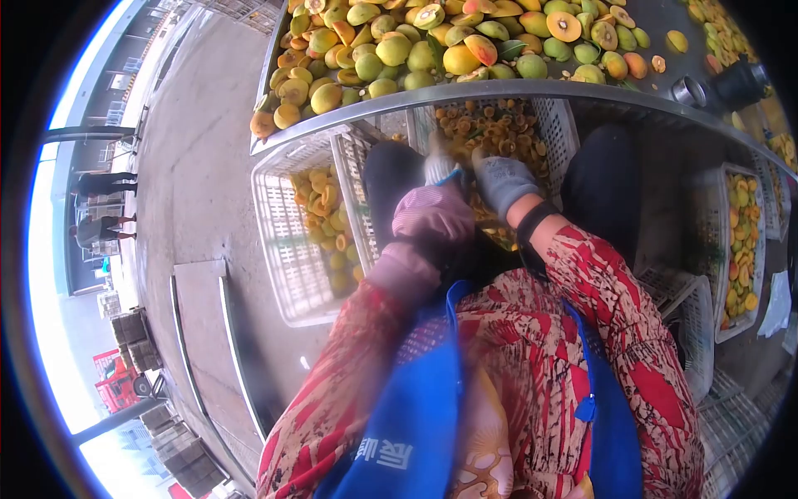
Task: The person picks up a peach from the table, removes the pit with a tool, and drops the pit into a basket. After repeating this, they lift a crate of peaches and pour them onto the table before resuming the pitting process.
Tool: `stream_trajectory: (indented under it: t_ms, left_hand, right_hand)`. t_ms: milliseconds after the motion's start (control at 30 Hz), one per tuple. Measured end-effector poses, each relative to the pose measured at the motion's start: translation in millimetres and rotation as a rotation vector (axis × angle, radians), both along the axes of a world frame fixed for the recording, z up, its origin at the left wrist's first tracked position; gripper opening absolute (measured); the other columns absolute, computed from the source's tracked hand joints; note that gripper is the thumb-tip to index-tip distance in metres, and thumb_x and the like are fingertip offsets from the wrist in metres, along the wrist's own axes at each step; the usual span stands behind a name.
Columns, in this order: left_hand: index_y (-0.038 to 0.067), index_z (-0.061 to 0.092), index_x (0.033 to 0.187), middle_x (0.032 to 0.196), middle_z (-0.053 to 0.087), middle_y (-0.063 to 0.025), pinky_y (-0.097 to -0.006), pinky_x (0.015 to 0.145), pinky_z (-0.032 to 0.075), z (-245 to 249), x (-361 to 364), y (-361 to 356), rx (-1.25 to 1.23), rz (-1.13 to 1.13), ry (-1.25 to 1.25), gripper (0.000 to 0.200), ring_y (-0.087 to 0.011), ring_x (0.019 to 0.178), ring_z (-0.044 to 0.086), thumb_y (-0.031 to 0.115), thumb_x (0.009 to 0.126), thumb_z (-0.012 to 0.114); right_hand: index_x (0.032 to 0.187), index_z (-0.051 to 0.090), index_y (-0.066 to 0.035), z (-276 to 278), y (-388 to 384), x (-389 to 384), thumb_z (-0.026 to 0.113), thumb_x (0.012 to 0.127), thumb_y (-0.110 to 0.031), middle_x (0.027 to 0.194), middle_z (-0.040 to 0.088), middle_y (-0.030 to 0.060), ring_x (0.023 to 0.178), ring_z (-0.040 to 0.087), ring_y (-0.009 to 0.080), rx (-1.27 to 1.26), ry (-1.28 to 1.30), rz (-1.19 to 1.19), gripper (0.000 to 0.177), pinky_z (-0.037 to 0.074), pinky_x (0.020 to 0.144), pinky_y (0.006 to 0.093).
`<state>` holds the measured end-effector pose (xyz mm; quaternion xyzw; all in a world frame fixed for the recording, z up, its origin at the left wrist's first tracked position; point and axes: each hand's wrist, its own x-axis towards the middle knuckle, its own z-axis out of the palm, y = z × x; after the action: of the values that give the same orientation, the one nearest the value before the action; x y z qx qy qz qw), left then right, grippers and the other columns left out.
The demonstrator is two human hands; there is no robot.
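Note:
My left hand [440, 169], in a pale glove below a pink sleeve cover, reaches over a white plastic crate [564, 137] between my knees. It is smeared by motion and its fingers cannot be made out. Beside it, my right hand [504, 185], in a grey glove, looks closed with the thumb [477, 156] raised. Whatever it holds, if anything, is hidden. Below and beyond both hands lie orange-brown fruit pieces [490, 129] in the crate. Above them, a metal-edged table [432, 96] bears a heap of yellow-green fruit [392, 50], some cut into halves.
To my left stands a white crate [287, 249] holding cut fruit. Another fruit-filled crate [740, 249] is at my right. A dark cylindrical object with a metal rim [690, 91] rests at the table's right. Two people [105, 208] and a red vehicle [120, 382] are far off left.

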<state>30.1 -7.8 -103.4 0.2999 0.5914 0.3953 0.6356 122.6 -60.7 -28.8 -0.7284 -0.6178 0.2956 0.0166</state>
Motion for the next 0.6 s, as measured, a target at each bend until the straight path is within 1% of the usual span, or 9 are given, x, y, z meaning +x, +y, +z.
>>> stream_trajectory:
  t_ms: [200, 333, 400, 433, 467, 500, 533, 567, 600]
  left_hand:
    - [0.002, 0.063, 0.094, 0.083, 0.064, -0.0093, -0.0272, 0.062, 0.050, -0.8, 5.3, -14.1, -0.098, 0.153, -0.162, 0.033, -0.0153, 0.071, 0.060, 0.033, 0.083, 0.069]
    - [0.002, 0.063, 0.094, 0.083, 0.063, -0.0091, -0.0275, 0.062, 0.050, 52.7, -12.7, -7.5, 0.006, 0.224, -0.236, 0.033, -0.0154, 0.071, 0.060, 0.033, 0.083, 0.069]
    - [0.002, 0.061, 0.096, 0.087, 0.063, -0.0086, -0.0282, 0.063, 0.051, 96.3, -42.9, 0.3, 0.190, 0.276, -0.250, 0.032, -0.0151, 0.071, 0.060, 0.030, 0.083, 0.068]
    - [0.002, 0.061, 0.096, 0.085, 0.063, -0.0076, -0.0280, 0.063, 0.052, 111.6, -67.1, 11.6, 0.319, 0.290, -0.176, 0.029, -0.0146, 0.073, 0.061, 0.026, 0.083, 0.070]
    - [0.001, 0.063, 0.097, 0.087, 0.064, -0.0074, -0.0266, 0.067, 0.051, 129.3, -85.8, 22.2, 0.415, 0.394, -0.021, 0.030, -0.0135, 0.075, 0.060, 0.027, 0.083, 0.070]
    - [-0.002, 0.061, 0.109, 0.086, 0.066, -0.0113, -0.0292, 0.068, 0.053, 110.5, -128.1, 50.1, 0.577, 0.264, 0.325, 0.038, -0.0204, 0.075, 0.064, 0.028, 0.085, 0.066]
    - [0.003, 0.060, 0.115, 0.099, 0.066, -0.0153, -0.0346, 0.078, 0.051, 137.1, -144.6, 51.4, 0.564, 0.155, 1.179, 0.044, -0.0266, 0.087, 0.064, 0.032, 0.082, 0.067]
    - [0.006, 0.059, 0.118, 0.115, 0.061, -0.0167, -0.0386, 0.087, 0.047, 142.3, -154.4, 57.9, 0.694, 0.216, 1.799, 0.051, -0.0303, 0.102, 0.060, 0.036, 0.078, 0.069]
    - [0.007, 0.059, 0.118, 0.119, 0.059, -0.0151, -0.0396, 0.088, 0.047, 149.0, -154.4, 71.8, 0.729, 0.157, 1.641, 0.052, -0.0305, 0.106, 0.058, 0.037, 0.077, 0.069]
  right_hand:
    - [0.117, 0.046, -0.007, -32.4, 12.8, -0.1, 0.054, 0.085, -0.018, 0.102, 0.063, 0.0256, 0.098, 0.063, 0.0370, 0.015, 0.025, -0.085, 0.035, 0.051, 0.079, 0.0449]
    - [0.116, 0.048, -0.003, -8.5, -8.0, 8.2, 0.052, 0.084, -0.025, 0.109, 0.059, 0.0296, 0.105, 0.059, 0.0401, 0.023, 0.197, -0.209, 0.039, 0.048, 0.085, 0.0457]
    - [0.118, 0.045, 0.000, 0.0, -16.2, 13.4, 0.049, 0.085, -0.027, 0.111, 0.059, 0.0290, 0.104, 0.059, 0.0410, -0.173, 0.802, -0.538, 0.043, 0.046, 0.087, 0.0468]
    - [0.118, 0.045, 0.000, -7.4, -18.6, 16.7, 0.049, 0.085, -0.027, 0.111, 0.059, 0.0290, 0.104, 0.059, 0.0410, -0.166, 0.809, -0.527, 0.043, 0.046, 0.087, 0.0468]
    - [0.120, 0.044, 0.001, -20.4, -21.4, 19.3, 0.048, 0.085, -0.027, 0.111, 0.058, 0.0289, 0.104, 0.058, 0.0413, -0.102, 0.555, -0.364, 0.045, 0.045, 0.089, 0.0466]
    - [0.121, 0.043, 0.001, -26.9, -21.6, 22.0, 0.047, 0.085, -0.027, 0.112, 0.058, 0.0289, 0.104, 0.058, 0.0416, -0.037, 0.297, -0.203, 0.046, 0.044, 0.090, 0.0465]
    - [0.126, 0.040, 0.001, -12.8, -19.9, 20.4, 0.047, 0.084, -0.028, 0.111, 0.059, 0.0295, 0.105, 0.057, 0.0415, -0.103, 0.282, -0.164, 0.052, 0.043, 0.091, 0.0456]
    - [0.126, 0.040, 0.001, -5.4, -20.0, 17.0, 0.047, 0.084, -0.028, 0.111, 0.059, 0.0295, 0.105, 0.057, 0.0415, -0.102, 0.287, -0.164, 0.052, 0.043, 0.091, 0.0456]
    - [0.128, 0.038, 0.001, 0.1, -18.4, 13.7, 0.046, 0.085, -0.029, 0.109, 0.059, 0.0299, 0.105, 0.057, 0.0420, -0.102, 0.320, -0.163, 0.053, 0.043, 0.091, 0.0458]
